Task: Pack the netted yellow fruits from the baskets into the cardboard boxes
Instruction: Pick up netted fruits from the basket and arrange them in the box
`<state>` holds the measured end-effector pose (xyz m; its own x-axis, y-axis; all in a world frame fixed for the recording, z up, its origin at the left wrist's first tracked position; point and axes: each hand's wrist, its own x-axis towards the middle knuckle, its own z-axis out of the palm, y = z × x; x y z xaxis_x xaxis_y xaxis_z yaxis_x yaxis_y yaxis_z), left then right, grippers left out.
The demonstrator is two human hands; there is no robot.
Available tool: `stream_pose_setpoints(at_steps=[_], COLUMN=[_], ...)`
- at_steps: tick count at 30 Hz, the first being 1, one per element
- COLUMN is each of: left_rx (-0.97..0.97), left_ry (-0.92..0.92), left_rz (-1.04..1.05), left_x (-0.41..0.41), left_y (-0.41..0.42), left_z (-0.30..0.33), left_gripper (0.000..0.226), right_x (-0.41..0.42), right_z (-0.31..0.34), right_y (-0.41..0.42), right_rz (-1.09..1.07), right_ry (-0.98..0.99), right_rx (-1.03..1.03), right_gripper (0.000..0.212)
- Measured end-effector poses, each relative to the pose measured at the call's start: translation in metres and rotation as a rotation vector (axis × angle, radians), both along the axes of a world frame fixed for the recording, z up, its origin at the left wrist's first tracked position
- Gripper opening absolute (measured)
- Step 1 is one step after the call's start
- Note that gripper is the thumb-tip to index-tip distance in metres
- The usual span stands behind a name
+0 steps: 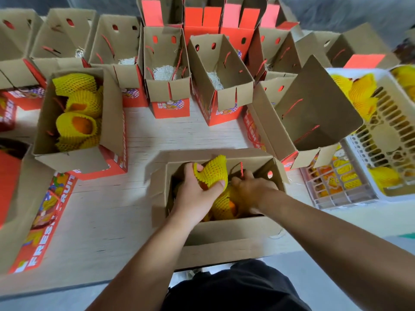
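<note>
An open cardboard box (224,230) stands at the table's near edge. My left hand (193,194) grips a fruit in yellow foam netting (212,172) over the box's left half. My right hand (251,189) reaches down into the box's right half, its fingers curled among more netted fruits (224,207); what it holds is hidden. A second box (110,113) at the left holds several netted fruits (78,108). White plastic baskets (395,122) at the right carry more netted fruits (359,93).
Several open boxes (168,86) with white padding inside line the back of the pale wooden table (107,212). A tilted open box (314,113) leans just right of the near one. A red printed box (45,221) lies at the left.
</note>
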<state>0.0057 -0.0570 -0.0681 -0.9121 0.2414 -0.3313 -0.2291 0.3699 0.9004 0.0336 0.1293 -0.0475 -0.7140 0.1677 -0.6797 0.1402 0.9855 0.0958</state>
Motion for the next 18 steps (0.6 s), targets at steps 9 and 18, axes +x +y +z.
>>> stream_pose_setpoints(at_steps=[9, 18], left_rx=[-0.013, -0.020], left_ry=[-0.002, -0.028], left_rz=[-0.062, -0.151], left_x=[0.001, 0.001], left_y=[0.000, -0.001], left_z=[0.006, 0.003], left_gripper=[0.057, 0.055], right_x=[-0.004, -0.001], right_z=[-0.015, 0.024], right_y=[0.015, 0.026], right_rz=[0.321, 0.125], right_ry=[-0.092, 0.083], right_rx=[0.123, -0.147], right_gripper=[0.061, 0.066])
